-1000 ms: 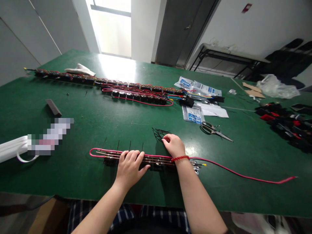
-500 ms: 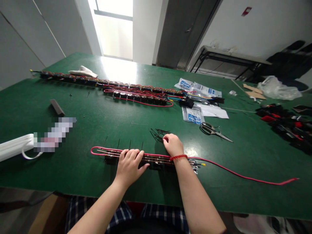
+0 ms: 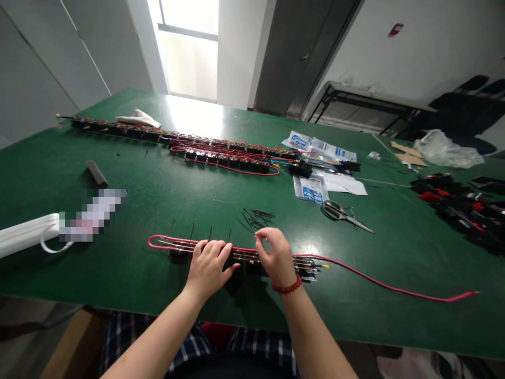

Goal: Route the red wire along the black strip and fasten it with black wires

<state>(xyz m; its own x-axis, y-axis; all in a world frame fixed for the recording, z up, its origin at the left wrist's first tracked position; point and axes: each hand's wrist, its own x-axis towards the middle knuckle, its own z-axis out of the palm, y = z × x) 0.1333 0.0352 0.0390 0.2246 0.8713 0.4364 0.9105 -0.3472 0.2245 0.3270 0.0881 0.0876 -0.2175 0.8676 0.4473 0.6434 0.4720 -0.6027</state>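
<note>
In the head view, my left hand (image 3: 208, 266) rests on a black strip assembly (image 3: 179, 256) with thin metal rods, its fingers curled over the far edge and the thumb apart. Along the strip's far side runs a red wire (image 3: 160, 238), looped at the left end. Several thin black cable ties (image 3: 210, 232) stick up behind the strip. My right hand (image 3: 276, 258) is over the strip's right half, thumb and forefinger pinched on what looks like a thin black cable tie, mostly hidden by the fingertips. Just beyond the pinch lies a loose pile of cable ties (image 3: 262, 215).
Scissors (image 3: 345, 215) lie to the right, near plastic bags with blue labels (image 3: 313, 192). Longer wired strips (image 3: 221, 145) stretch across the back. At left are a grey block (image 3: 97, 173) and a white object (image 3: 29, 234). The red wire's free end (image 3: 461, 297) trails right.
My right hand has drawn back from the cable tie pile toward the strip, its fingers now pinched. The left hand stays on the strip. The view has shifted slightly.
</note>
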